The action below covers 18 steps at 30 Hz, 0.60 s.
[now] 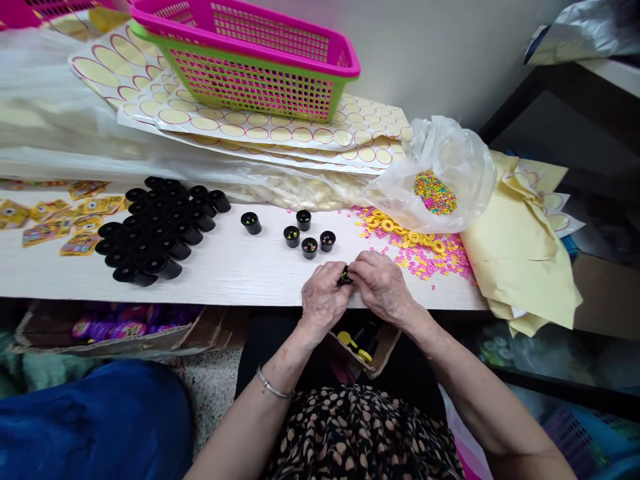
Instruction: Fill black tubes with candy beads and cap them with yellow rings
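Observation:
Near the front edge of the table, my left hand (326,297) is closed around a small black cup (344,275) with bits of green and yellow in it. My right hand (384,283) is closed too, its fingertips pressed together against the cup's right side; they hide part of it. Just beyond my hands stand several similar cups, such as a black cup (309,249) with coloured bits inside. One more cup (251,223) stands apart to their left. To the right lie yellow rings (400,230) and loose pink and yellow pieces (433,265).
Black caps (150,230) stand grouped at left beside yellow printed packets (80,227). A plastic bag of colourful beads (435,193) sits at the back right, by yellow paper (520,253). A pink-and-green basket (260,87) rests on sticker sheets. Below is a box (385,360).

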Tool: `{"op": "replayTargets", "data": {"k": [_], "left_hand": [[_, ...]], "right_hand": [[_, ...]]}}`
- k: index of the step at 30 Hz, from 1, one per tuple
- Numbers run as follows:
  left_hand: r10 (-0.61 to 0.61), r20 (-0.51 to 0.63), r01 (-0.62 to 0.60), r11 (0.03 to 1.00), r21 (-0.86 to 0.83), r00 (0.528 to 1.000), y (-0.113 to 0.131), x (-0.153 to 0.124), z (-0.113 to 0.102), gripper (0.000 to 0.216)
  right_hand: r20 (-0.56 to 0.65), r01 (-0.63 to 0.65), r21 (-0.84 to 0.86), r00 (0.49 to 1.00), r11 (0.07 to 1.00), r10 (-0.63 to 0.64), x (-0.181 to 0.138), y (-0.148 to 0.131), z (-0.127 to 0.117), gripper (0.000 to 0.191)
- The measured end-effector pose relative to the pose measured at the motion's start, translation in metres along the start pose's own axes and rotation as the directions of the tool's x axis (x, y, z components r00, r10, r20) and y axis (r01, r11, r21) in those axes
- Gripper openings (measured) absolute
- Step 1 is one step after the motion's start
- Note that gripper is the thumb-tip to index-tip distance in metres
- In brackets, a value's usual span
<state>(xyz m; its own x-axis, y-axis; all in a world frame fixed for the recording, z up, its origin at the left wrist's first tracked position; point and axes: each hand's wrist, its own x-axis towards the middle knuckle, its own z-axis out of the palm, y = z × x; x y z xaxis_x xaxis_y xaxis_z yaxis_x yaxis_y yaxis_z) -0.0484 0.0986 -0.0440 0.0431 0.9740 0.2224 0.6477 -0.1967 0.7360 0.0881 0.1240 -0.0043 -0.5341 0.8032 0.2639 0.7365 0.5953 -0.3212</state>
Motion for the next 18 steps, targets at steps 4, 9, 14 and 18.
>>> {"op": "replayTargets", "data": {"k": [4,9,14,18], "left_hand": [[0.002,-0.01,-0.002,1.0,-0.006,1.0,0.001,0.0,-0.001,0.021],[0.003,-0.026,-0.004,0.999,-0.048,1.0,0.0,0.0,-0.001,0.02],[0.03,-0.054,-0.034,0.996,-0.079,0.998,-0.002,0.002,-0.001,0.023],[0.025,-0.051,-0.026,0.999,-0.026,0.998,-0.007,0.006,0.002,0.026]], "right_hand": [[0.078,0.047,-0.119,0.996,0.992,-0.038,0.005,-0.004,-0.004,0.022],[0.139,0.083,-0.227,0.989,0.97,-0.052,0.013,-0.014,-0.004,0.018],[0.124,-0.001,-0.147,0.992,0.989,0.019,0.013,-0.019,-0.005,0.016],[0.043,-0.037,0.181,0.999,0.983,0.029,0.007,0.003,-0.008,0.016]]}}
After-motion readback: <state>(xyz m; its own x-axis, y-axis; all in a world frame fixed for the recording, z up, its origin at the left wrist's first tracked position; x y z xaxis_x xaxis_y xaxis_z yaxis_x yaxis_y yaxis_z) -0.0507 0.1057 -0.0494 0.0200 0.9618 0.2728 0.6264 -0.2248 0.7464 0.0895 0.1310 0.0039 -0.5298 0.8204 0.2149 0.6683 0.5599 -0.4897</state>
